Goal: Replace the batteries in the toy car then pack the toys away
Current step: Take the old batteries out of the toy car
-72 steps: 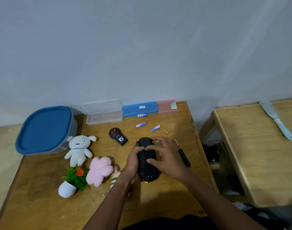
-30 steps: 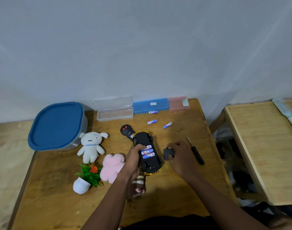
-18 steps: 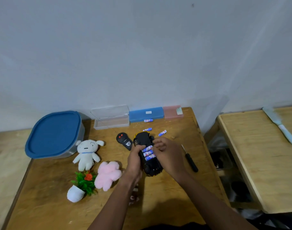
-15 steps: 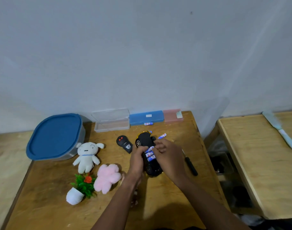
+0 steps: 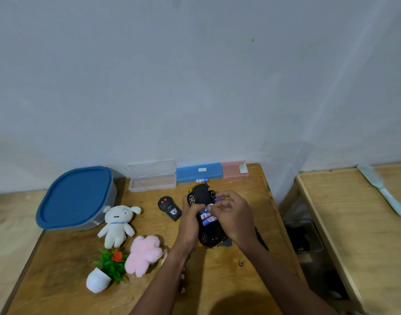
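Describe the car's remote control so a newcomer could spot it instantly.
Start at the blue-lidded tub at the back left of the table. Right of it, past the white plush dog, the remote control lies beside the left hand. Only it is small, black, with two red buttons.

The scene is lit dimly and evenly, and a cool bluish cast is laid over the wall (image 5: 195, 87). A soft dark shadow is thrown on the wooden table (image 5: 217, 280) near the bottom edge. Fine detail is smeared throughout, and straight edges are bowed towards the frame borders.
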